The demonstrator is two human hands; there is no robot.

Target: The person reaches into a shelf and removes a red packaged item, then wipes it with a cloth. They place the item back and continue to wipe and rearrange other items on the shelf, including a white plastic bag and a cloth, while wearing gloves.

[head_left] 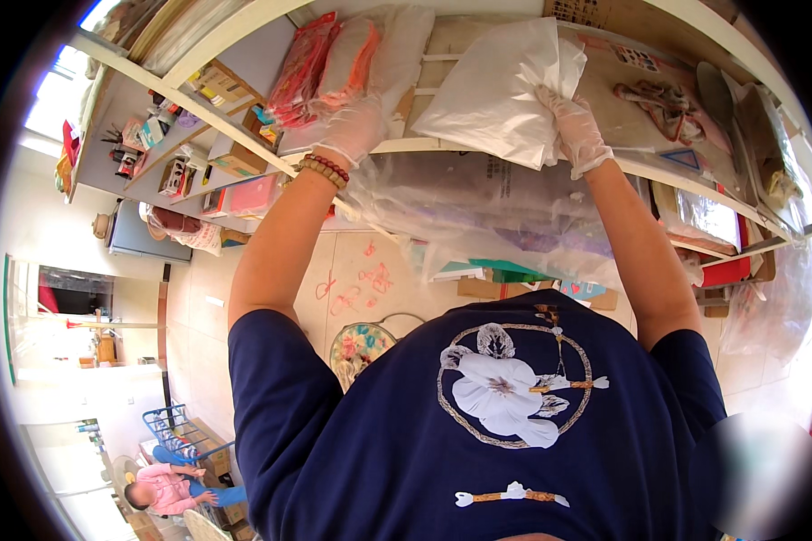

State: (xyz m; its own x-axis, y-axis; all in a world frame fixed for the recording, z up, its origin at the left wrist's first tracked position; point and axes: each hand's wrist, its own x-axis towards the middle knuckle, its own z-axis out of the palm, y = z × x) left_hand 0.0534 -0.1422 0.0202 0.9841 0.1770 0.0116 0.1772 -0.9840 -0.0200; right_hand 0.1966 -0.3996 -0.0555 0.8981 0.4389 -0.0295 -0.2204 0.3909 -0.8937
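My right hand [576, 131], in a thin translucent glove, grips the right side of a white plastic bag [496, 95], its fingers closed on the film. The bag lies tilted over the shelf's front edge. My left hand [354, 131], gloved too and with beaded bracelets at the wrist, is at the near end of a clear plastic bag with orange-red contents [350, 65]. Its fingers blend into the plastic, so their grip is unclear. Left of it lies a red plastic packet [305, 68].
Clear plastic sheeting [496, 203] hangs below the shelf rail [424, 144]. A crumpled cloth [663, 108] lies on the right of the shelf. Side shelves with small boxes [226, 90] stand left. A round patterned stool [361, 347] is on the floor. A person in pink [164, 487] sits lower left.
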